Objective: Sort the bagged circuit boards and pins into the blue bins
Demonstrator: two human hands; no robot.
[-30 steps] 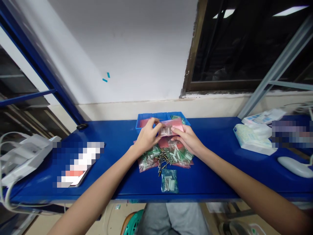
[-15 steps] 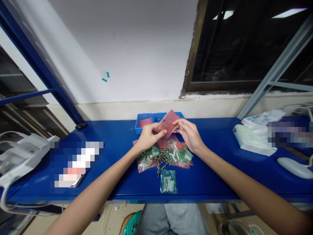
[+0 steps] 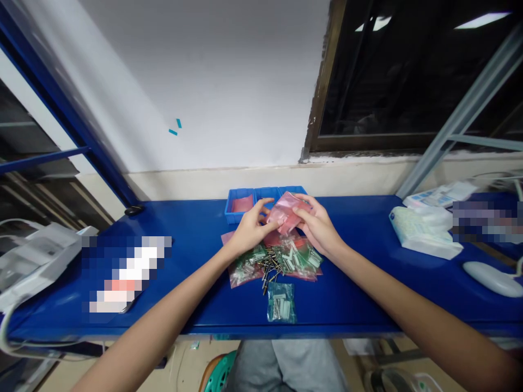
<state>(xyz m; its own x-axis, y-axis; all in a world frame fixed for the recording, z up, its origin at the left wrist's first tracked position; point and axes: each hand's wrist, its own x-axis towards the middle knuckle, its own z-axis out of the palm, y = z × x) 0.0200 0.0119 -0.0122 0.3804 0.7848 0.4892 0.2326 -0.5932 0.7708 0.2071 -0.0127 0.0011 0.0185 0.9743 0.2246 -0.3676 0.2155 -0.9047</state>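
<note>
A pink plastic bag point(image 3: 281, 209) is up off the table between my two hands. My right hand point(image 3: 322, 226) grips its right side, thumb in front and fingers behind. At the bag's lower left edge, my left hand point(image 3: 251, 228) pinches with the thumb, its index finger lifted away. Below lie a heap of loose metal screws point(image 3: 269, 264) and clear-fronted pink bags of white plugs and screws, one at left point(image 3: 245, 272) and others at right point(image 3: 302, 258). Nearer me rests a small filled bag point(image 3: 281, 305) with white plugs and screws in it.
Behind my hands stand joined blue bins point(image 3: 235, 218); pink bags fill the left one. A tissue pack point(image 3: 425, 234) and a white rounded device point(image 3: 492, 279) lie at right. White equipment point(image 3: 44, 256) and a blurred-out flat item are at left.
The pink bag has tipped lower and turned. My right hand has moved from its edge to a firmer grip, and my left index finger has lifted off.
</note>
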